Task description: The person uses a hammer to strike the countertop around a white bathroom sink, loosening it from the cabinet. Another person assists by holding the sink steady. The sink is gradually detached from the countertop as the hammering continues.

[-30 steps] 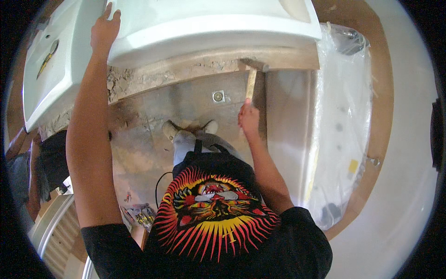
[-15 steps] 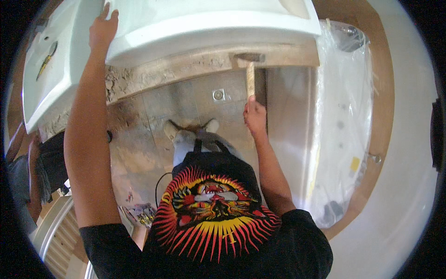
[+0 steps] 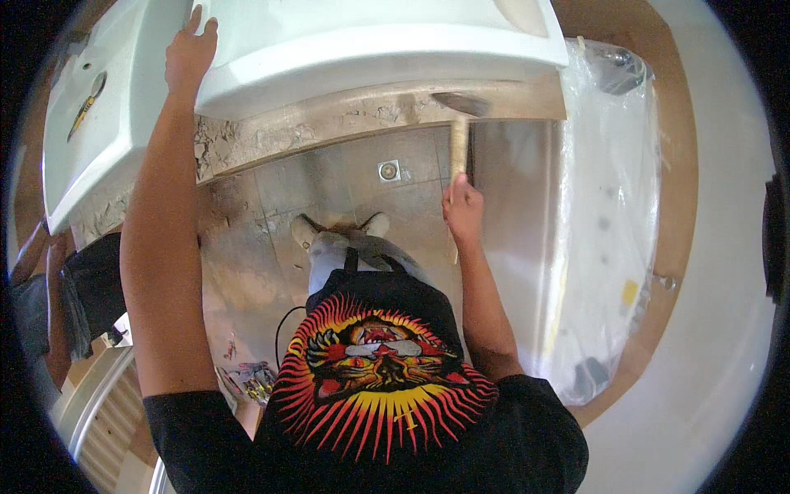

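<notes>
My right hand (image 3: 463, 212) is closed round the pale wooden handle of a hammer (image 3: 459, 148). Its dark head, smeared by motion, is held at the rough ledge (image 3: 329, 119) below a white washbasin (image 3: 378, 49). Broken mortar shows along that ledge, mostly toward the left. My left hand (image 3: 189, 53) lies with fingers stretched out on the washbasin's left end, beside a second white basin (image 3: 123, 136). A small tool with a yellow and black handle (image 3: 85, 111) rests inside the second basin.
A bathtub wrapped in clear plastic (image 3: 609, 206) stands on the right. Between my feet and the ledge, a square floor drain (image 3: 389, 170) is set in dusty tiles. Several hand tools (image 3: 251, 380) lie on the floor at lower left, near a white radiator (image 3: 103, 420). Another person's arms (image 3: 53, 280) show far left.
The hammer and my right hand have shifted slightly to the right. My left hand stays at the washbasin's end, appearing a little farther right.
</notes>
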Demonstrator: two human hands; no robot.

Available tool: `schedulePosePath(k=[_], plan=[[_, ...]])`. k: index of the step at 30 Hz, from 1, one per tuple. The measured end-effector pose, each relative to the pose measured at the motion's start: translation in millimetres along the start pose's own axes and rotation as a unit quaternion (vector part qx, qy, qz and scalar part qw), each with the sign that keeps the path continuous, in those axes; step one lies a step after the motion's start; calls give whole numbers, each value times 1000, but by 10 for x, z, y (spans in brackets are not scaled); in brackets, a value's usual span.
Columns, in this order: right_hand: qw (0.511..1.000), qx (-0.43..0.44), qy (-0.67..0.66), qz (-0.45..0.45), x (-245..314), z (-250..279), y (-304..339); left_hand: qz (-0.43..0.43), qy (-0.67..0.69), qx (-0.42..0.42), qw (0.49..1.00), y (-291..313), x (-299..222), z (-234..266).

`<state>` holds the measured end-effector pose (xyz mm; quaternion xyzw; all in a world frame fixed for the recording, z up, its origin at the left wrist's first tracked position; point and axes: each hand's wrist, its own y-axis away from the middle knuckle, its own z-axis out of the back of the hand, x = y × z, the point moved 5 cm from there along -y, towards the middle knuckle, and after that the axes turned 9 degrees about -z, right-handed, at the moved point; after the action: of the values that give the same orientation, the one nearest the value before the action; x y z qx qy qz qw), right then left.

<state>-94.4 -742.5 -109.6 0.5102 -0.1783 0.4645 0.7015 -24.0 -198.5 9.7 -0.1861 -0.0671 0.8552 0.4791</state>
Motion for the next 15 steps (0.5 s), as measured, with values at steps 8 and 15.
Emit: schedulePosePath(k=[8, 15], plan=[[988, -59, 43, 139, -302, -533, -84, -23, -10, -15, 1000, -57, 29, -22], [994, 23, -100, 35, -46, -75, 332, 16, 21, 18, 999, -29, 49, 5]])
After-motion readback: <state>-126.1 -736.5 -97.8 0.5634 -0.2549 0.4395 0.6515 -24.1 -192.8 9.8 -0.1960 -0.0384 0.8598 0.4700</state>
